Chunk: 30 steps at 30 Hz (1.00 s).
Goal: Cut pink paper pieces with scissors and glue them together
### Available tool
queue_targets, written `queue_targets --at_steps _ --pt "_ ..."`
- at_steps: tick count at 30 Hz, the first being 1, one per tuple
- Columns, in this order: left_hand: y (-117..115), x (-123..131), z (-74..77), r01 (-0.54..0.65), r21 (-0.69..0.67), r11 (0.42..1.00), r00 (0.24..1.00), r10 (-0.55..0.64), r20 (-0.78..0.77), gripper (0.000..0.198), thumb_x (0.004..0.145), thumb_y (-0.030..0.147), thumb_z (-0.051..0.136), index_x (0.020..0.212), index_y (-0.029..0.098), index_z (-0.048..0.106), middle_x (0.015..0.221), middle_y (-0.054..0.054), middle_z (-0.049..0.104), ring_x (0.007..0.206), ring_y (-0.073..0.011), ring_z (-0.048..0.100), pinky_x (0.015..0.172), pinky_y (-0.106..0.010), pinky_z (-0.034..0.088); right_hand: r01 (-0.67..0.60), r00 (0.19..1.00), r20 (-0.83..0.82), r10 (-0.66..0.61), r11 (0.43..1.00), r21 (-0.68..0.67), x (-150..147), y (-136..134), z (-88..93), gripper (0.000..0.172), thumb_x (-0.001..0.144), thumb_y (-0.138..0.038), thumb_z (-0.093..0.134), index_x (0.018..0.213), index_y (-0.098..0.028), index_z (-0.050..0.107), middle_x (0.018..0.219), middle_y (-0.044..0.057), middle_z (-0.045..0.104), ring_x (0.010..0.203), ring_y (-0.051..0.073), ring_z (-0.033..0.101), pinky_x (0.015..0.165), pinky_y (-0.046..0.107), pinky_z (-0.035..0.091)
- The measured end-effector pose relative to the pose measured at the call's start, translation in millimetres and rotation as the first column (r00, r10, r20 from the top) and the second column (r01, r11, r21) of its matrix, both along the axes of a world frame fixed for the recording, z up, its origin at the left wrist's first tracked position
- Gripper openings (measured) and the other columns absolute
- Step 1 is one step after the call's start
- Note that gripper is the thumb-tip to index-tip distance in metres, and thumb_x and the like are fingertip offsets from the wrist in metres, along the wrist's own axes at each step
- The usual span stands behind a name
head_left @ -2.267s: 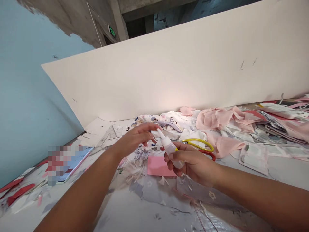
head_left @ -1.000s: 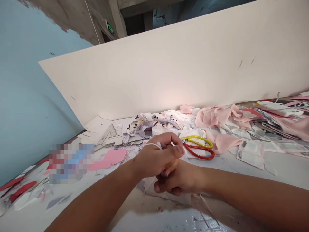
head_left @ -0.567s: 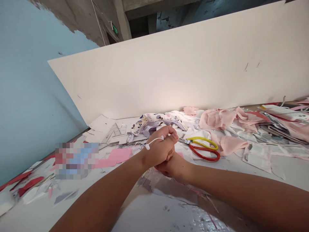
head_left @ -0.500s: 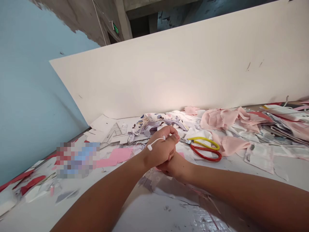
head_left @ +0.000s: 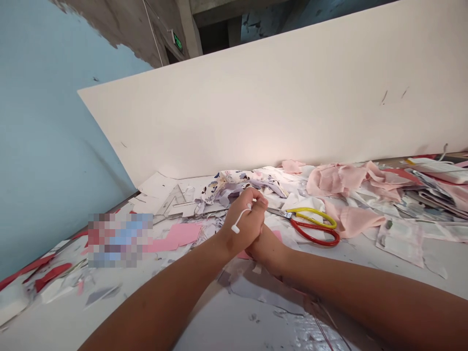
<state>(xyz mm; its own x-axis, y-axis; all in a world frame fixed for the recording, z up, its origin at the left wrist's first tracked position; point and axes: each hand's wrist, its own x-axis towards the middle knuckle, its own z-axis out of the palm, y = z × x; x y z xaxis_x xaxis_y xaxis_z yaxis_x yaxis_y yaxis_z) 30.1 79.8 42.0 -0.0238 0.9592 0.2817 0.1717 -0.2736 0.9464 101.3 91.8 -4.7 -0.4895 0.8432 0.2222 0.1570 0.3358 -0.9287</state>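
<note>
My left hand [head_left: 245, 218] is closed, with its fingers curled, and lies over my right hand [head_left: 269, 247]. The right hand's fingers are tucked beneath the left and mostly hidden, pressed in against it. Whatever they hold between them cannot be made out. Across the back of the left hand runs a thin white cord [head_left: 236, 228] with a small white tab at its end. Just right of the hands lie scissors [head_left: 288, 214] with one yellow and one red handle, their blades pointing toward the left hand. Pink paper pieces [head_left: 185, 234] lie to the left.
Floral fabric [head_left: 226, 181] is heaped behind the hands. Pale pink cloth [head_left: 332, 181] and white scraps spread to the right. A clear set square [head_left: 178, 196] and red scraps [head_left: 53, 277] lie left. A tall white board [head_left: 256, 112] stands along the back of the table.
My left hand has turned slightly on the right one, and the cord's tab has swung lower on its back. The whole view has shifted a little; the scissors stay lying beside the hands.
</note>
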Motion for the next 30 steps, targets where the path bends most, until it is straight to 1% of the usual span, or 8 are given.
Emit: queue_targets --at_steps 5,9,12,16,20,24,27,30 --pt "11 -8 5.1 0.036 0.063 0.997 0.993 -0.043 0.114 0.021 0.076 0.043 0.046 0.076 0.022 0.042 0.035 0.011 0.033 0.036 -0.0079 0.042 0.042 -0.019 0.036 0.126 0.992 -0.012 -0.126 0.992 -0.008 3 1 8.2 0.011 0.059 -0.016 0.050 0.060 -0.019 0.040 0.058 -0.003 0.044 0.054 0.010 0.034 0.048 0.024 0.029" --pt "15 -17 8.8 0.037 0.074 0.997 0.972 -0.053 0.227 0.022 0.073 0.042 0.051 0.075 0.021 0.042 0.040 0.010 0.036 0.048 -0.0088 0.049 0.054 -0.021 0.040 -0.002 0.981 -0.192 -0.032 0.985 -0.174 10 1 15.4 0.023 0.061 -0.019 0.053 0.082 -0.021 0.044 0.068 -0.004 0.048 0.059 0.010 0.042 0.051 0.023 0.033" --pt "15 -30 15.3 0.240 0.030 0.970 0.943 -0.241 0.231 0.013 0.070 0.026 0.054 0.078 0.020 0.046 0.052 0.006 0.045 0.068 -0.0112 0.055 0.064 -0.023 0.041 -0.142 0.967 -0.247 0.059 0.932 -0.334 18 4 19.4 0.016 0.063 -0.021 0.048 0.077 -0.021 0.042 0.060 -0.005 0.042 0.050 0.009 0.040 0.044 0.022 0.031" --pt "16 -52 29.6 0.462 -0.101 0.881 0.886 -0.456 0.081 0.035 0.063 0.013 0.058 0.096 0.021 0.047 0.081 0.000 0.057 0.083 -0.0160 0.055 0.066 -0.028 0.042 -0.240 0.947 -0.291 0.132 0.896 -0.373 26 10 24.7 0.011 0.060 -0.020 0.045 0.070 -0.020 0.039 0.065 -0.003 0.045 0.049 0.008 0.042 0.040 0.020 0.027" --pt "18 -65 38.8 0.373 -0.115 0.921 0.920 -0.383 -0.081 0.046 0.063 0.023 0.066 0.103 0.020 0.044 0.094 -0.008 0.062 0.081 -0.0158 0.057 0.069 -0.030 0.043 -0.265 0.943 -0.289 0.162 0.893 -0.364 27 11 26.6 0.012 0.064 -0.024 0.050 0.071 -0.019 0.041 0.065 -0.003 0.046 0.049 0.008 0.043 0.041 0.020 0.029" --pt "19 -66 35.7 0.131 -0.085 0.988 0.945 -0.150 -0.291 0.047 0.055 0.032 0.071 0.094 0.021 0.047 0.069 0.002 0.060 0.061 -0.0114 0.054 0.056 -0.023 0.041 -0.153 0.985 -0.117 0.127 0.959 -0.239 27 9 24.0 0.017 0.071 -0.032 0.052 0.075 -0.020 0.042 0.057 -0.005 0.043 0.048 0.008 0.041 0.044 0.021 0.033" --pt "18 -62 31.7 -0.029 0.024 0.999 0.869 0.037 -0.493 0.036 0.058 0.042 0.066 0.083 0.020 0.052 0.058 0.005 0.051 0.049 -0.0083 0.045 0.045 -0.019 0.032 -0.116 0.993 -0.019 0.115 0.979 -0.168 28 11 21.3 0.018 0.073 -0.035 0.050 0.075 -0.020 0.042 0.056 -0.005 0.045 0.048 0.008 0.042 0.044 0.020 0.034" --pt "17 -60 32.4 0.056 0.023 0.998 0.902 -0.040 -0.429 0.039 0.066 0.044 0.057 0.096 0.021 0.051 0.081 -0.001 0.058 0.061 -0.0107 0.051 0.052 -0.022 0.038 -0.124 0.992 -0.014 0.124 0.977 -0.176 31 18 19.5 0.020 0.073 -0.037 0.051 0.076 -0.020 0.043 0.054 -0.005 0.046 0.049 0.009 0.043 0.044 0.020 0.034"
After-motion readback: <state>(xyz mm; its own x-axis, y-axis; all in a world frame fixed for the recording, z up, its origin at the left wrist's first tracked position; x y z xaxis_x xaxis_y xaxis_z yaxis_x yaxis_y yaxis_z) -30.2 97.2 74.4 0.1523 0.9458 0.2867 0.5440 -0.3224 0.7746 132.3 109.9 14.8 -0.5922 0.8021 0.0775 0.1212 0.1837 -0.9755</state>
